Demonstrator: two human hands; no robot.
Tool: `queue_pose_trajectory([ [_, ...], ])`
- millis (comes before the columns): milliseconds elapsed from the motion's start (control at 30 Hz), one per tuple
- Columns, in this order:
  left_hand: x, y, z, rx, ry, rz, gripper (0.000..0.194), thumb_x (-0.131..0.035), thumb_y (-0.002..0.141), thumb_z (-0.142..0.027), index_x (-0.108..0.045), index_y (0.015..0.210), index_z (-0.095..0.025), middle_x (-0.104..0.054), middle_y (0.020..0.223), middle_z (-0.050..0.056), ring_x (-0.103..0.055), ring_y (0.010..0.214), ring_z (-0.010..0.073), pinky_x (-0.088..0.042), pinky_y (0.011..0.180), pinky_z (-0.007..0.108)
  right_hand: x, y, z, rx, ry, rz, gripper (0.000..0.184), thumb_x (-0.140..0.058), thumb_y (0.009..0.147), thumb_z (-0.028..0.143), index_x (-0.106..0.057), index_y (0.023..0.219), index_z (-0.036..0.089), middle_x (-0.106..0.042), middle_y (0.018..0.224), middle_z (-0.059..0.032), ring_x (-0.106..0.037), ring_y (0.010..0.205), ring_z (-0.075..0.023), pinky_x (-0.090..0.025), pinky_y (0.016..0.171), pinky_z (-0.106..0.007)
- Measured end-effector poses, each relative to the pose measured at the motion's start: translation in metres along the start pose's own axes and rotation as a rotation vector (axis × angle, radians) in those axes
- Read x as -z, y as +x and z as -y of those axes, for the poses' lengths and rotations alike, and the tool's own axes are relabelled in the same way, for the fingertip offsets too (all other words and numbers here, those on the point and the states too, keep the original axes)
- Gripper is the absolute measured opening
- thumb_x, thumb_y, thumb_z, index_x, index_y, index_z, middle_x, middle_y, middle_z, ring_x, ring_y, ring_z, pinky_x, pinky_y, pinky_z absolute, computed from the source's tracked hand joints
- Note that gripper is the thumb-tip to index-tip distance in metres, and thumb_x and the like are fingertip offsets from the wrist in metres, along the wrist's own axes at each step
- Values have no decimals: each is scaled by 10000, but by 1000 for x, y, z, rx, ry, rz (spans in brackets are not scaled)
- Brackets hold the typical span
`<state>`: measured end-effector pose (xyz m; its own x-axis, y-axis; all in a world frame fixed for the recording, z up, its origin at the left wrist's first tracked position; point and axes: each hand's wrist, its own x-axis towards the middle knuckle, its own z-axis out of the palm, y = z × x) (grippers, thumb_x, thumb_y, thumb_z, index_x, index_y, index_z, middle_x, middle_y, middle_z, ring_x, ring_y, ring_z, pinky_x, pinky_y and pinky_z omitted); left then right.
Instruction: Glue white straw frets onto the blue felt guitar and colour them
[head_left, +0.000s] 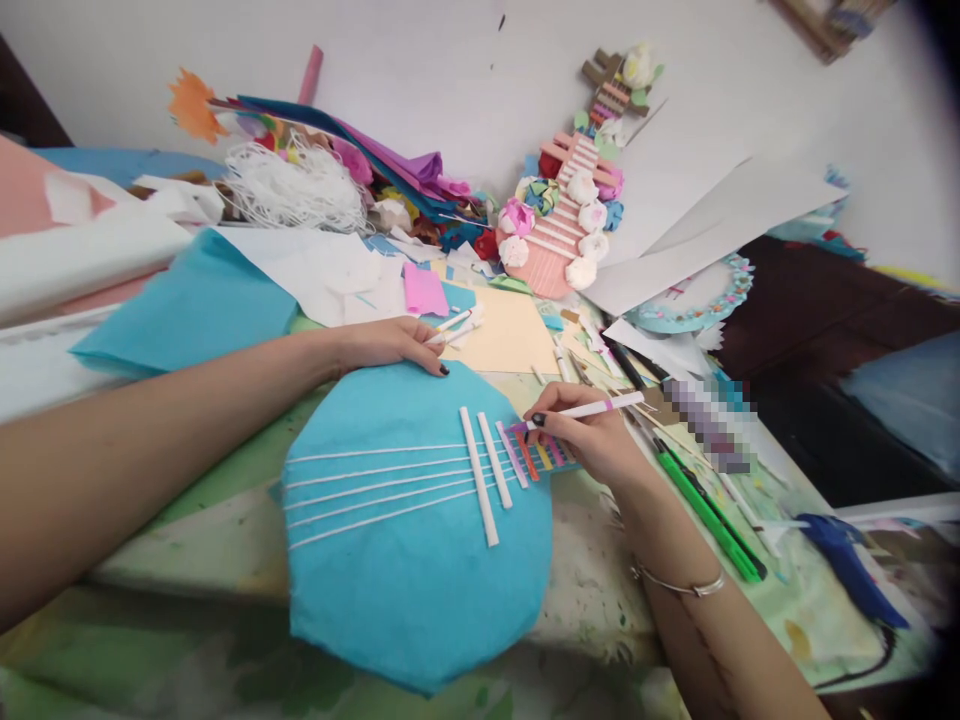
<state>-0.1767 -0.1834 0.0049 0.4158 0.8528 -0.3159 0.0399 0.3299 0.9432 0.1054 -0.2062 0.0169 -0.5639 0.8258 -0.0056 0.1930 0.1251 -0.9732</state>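
A blue paper-covered guitar shape (420, 590) lies at the table's front edge, with white strings across its face. Two white strips (478, 480) cross the strings, and pink, orange and yellow strips (526, 455) follow toward the neck. My right hand (581, 430) is closed around a white felt-tip pen (611, 404) with a purple band, its purple tip at the colored strips. My left hand (397, 345) rests at the guitar's far rim, thumb on the edge, with thin white sticks (459, 325) between its fingers. What its other fingers touch underneath is hidden.
A pink decorated guitar (551, 255) with paper flowers leans on the wall. White string (296, 185) is heaped at the back left, near blue paper (195, 305). A green cutter (709, 510) and a blue pouch (855, 570) lie right of my right arm.
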Motion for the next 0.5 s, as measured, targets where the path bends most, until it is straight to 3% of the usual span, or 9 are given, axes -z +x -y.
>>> queue_pose_trajectory([
  [500, 3, 2, 0, -1, 40, 20, 365, -796, 580, -161, -432, 558, -180, -424, 487, -78, -378, 413, 48, -304, 433, 180, 3, -1, -3, -25, 75, 29, 72, -698, 738, 210, -670, 730, 144, -695, 609, -16, -590, 529, -94, -430, 500, -184],
])
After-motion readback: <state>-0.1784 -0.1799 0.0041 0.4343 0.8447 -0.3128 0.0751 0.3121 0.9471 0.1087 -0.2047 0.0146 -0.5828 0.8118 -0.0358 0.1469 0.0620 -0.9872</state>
